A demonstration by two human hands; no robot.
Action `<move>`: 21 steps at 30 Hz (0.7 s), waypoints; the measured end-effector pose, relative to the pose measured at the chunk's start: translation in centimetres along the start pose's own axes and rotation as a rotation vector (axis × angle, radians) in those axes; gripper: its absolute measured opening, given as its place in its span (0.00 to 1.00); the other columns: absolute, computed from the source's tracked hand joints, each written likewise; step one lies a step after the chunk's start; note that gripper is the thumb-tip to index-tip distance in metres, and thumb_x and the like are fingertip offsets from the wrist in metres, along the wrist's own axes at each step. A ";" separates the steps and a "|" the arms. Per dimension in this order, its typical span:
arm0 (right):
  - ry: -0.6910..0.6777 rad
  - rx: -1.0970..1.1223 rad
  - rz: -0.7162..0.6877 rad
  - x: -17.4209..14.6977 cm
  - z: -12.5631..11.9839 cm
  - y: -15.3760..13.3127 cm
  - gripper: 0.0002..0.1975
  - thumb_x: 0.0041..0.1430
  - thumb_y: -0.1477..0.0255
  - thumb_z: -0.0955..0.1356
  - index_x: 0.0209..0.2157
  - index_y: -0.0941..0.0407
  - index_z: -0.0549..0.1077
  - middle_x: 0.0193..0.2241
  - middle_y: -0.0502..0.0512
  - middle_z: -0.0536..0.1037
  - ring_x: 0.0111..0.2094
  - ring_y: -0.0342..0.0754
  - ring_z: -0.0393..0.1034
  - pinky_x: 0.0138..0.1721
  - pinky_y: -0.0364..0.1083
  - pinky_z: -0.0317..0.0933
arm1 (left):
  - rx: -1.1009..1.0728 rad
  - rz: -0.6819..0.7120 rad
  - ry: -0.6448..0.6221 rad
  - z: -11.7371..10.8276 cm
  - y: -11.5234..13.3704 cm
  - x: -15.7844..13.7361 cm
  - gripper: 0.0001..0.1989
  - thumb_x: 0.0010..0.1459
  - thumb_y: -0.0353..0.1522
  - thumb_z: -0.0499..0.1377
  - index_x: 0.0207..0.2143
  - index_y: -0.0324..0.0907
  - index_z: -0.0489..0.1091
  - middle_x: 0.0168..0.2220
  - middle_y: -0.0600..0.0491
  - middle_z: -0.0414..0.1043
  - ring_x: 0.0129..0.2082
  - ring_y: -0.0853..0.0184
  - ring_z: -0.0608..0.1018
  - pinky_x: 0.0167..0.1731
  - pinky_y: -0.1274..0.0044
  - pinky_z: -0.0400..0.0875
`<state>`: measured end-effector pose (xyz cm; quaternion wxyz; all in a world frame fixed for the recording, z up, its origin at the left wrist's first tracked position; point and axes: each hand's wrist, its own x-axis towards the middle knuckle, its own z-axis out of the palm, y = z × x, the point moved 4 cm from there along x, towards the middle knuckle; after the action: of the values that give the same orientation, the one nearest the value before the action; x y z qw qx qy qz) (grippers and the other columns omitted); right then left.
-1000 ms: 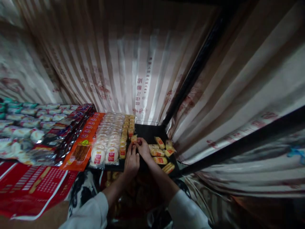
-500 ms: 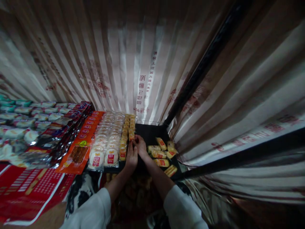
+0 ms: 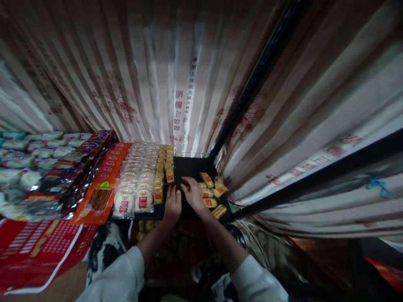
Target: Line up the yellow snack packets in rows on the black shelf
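Grip: both hands lie palm down on the black tray point(image 3: 192, 167). Left hand point(image 3: 172, 204) has its fingers loosely bent, tips just beside the row of yellow packs point(image 3: 164, 167); I cannot tell if it pinches one. Right hand point(image 3: 192, 192) is spread flat with nothing in it, fingertips on bare tray.
Sleeves: soft white cloth on both arms, low in the view.
Near things: a red printed sheet point(image 3: 37, 247), flat and shiny, lies at the low left.
Yellow packs: small, shiny plastic, yellow with a red label, shaped like little bricks. They stand in one neat line from the tray's near edge to its far edge, left of the hands.
Loose packs: a small pile of the same yellow packs point(image 3: 211, 193) lies every which way just right of the right hand, close to the tray's right edge.
Round cakes: white round cakes in clear wrap point(image 3: 138, 180), with red labels, sit in tidy rows touching the yellow line on its left.
Orange packs: flat orange packets point(image 3: 105, 186) lie left of the cakes.
Open room: a bare black patch of tray shows between the neat line and the loose pile, beyond the fingers.
Edges: a dark pole point(image 3: 252, 84) rises from the tray's far right corner.
Far: a striped, shiny curtain point(image 3: 157, 75) with red letters hangs behind it all.
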<state>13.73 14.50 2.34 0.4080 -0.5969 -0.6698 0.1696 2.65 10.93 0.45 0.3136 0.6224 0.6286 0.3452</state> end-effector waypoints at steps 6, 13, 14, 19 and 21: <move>-0.057 -0.163 -0.098 -4.1 -7.2 1.5 0.09 0.56 0.73 0.63 0.36 0.54 0.74 0.37 0.57 0.76 0.42 0.51 0.69 0.46 0.51 0.62 | 0.048 -0.011 -0.182 1.4 1.7 -2.4 0.18 0.54 0.27 0.49 0.47 0.37 0.66 0.47 0.45 0.67 0.44 0.67 0.73 0.49 0.77 0.65; -0.066 -0.313 -0.076 -6.8 -10.1 3.2 0.11 0.57 0.71 0.63 0.39 0.54 0.75 0.39 0.56 0.77 0.43 0.53 0.68 0.45 0.52 0.61 | 0.147 -0.033 -0.320 3.6 4.0 -3.4 0.21 0.55 0.30 0.52 0.52 0.36 0.62 0.49 0.45 0.65 0.47 0.65 0.71 0.49 0.77 0.63; -0.072 -0.325 -0.078 -7.0 -10.0 3.4 0.11 0.57 0.71 0.63 0.39 0.54 0.75 0.39 0.56 0.77 0.42 0.53 0.67 0.46 0.52 0.61 | 0.171 -0.025 -0.329 3.9 4.4 -3.4 0.22 0.54 0.30 0.53 0.52 0.37 0.61 0.50 0.45 0.64 0.47 0.65 0.71 0.49 0.77 0.63; -0.062 -0.362 -0.059 -6.9 -9.1 4.0 0.11 0.55 0.73 0.64 0.38 0.56 0.75 0.39 0.57 0.78 0.41 0.53 0.68 0.45 0.52 0.61 | 0.272 0.028 -0.358 5.1 5.6 -3.3 0.20 0.54 0.29 0.52 0.51 0.39 0.61 0.51 0.46 0.62 0.46 0.65 0.72 0.46 0.78 0.64; -0.058 -0.357 -0.046 -6.7 -8.9 4.1 0.11 0.55 0.74 0.64 0.38 0.56 0.76 0.38 0.58 0.78 0.42 0.53 0.68 0.45 0.51 0.61 | 0.310 0.041 -0.350 5.2 5.8 -3.2 0.16 0.56 0.28 0.50 0.47 0.38 0.63 0.49 0.45 0.63 0.44 0.66 0.73 0.43 0.78 0.65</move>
<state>22.80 6.81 2.49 0.2800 -0.6391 -0.7141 0.0558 10.32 7.86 2.12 0.3113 0.7262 0.5973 0.1379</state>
